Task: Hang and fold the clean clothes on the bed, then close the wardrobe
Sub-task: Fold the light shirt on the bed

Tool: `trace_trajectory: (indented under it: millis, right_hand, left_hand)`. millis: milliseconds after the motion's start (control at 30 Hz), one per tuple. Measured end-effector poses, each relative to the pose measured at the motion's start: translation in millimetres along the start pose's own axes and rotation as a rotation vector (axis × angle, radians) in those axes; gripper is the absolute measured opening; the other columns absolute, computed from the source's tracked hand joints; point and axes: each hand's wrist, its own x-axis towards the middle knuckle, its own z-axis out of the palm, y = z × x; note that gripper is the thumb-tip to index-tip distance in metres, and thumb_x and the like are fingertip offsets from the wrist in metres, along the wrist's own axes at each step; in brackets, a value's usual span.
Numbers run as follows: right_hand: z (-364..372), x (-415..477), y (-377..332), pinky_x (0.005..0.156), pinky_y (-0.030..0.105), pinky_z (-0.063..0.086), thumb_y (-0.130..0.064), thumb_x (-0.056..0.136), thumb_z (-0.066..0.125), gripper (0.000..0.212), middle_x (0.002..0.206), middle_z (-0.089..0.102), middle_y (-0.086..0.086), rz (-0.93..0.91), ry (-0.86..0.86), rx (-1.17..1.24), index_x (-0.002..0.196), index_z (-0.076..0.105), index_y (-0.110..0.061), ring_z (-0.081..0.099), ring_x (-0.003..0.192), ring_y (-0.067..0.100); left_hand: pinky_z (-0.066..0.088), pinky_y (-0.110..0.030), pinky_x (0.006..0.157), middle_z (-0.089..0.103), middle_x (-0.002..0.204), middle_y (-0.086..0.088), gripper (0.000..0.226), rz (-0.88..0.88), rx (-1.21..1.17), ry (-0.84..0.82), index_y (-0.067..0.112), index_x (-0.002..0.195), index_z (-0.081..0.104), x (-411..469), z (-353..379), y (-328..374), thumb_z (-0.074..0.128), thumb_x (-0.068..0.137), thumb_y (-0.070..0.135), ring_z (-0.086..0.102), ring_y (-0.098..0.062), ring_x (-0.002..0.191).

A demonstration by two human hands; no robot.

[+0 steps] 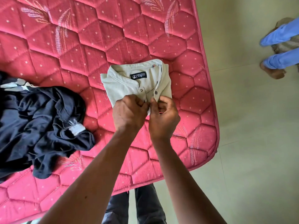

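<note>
A folded light grey shirt with a dark neck label lies on the red quilted mattress, collar away from me. My left hand pinches the left side of its button placket near a button. My right hand pinches the right side of the placket, fingers curled round the fabric edge. The two hands meet at the shirt's near edge and hide its lower part. A crumpled dark navy garment lies in a heap at the left of the mattress.
The mattress corner ends at the right, with pale floor tiles beyond. Another person's legs in blue trousers stand at the far right. My own legs are at the near edge of the mattress.
</note>
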Motion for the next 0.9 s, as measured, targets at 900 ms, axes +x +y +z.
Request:
trace_trajectory:
  millis: [900]
  right_hand:
    - [-11,23,9,0.071,0.028,0.059,-0.002,0.085,0.077,0.016,0.082,0.079,-0.001,0.151,-0.448,0.157,0.097,0.08,-0.012,0.074,0.074,0.012]
  left_hand:
    - [0.062,-0.03,0.081,0.078,0.084,0.013,0.021,-0.063,-0.567,-0.016,0.028,0.096,0.078,-14,9,-13,0.077,0.076,0.021,0.073,0.001,0.076]
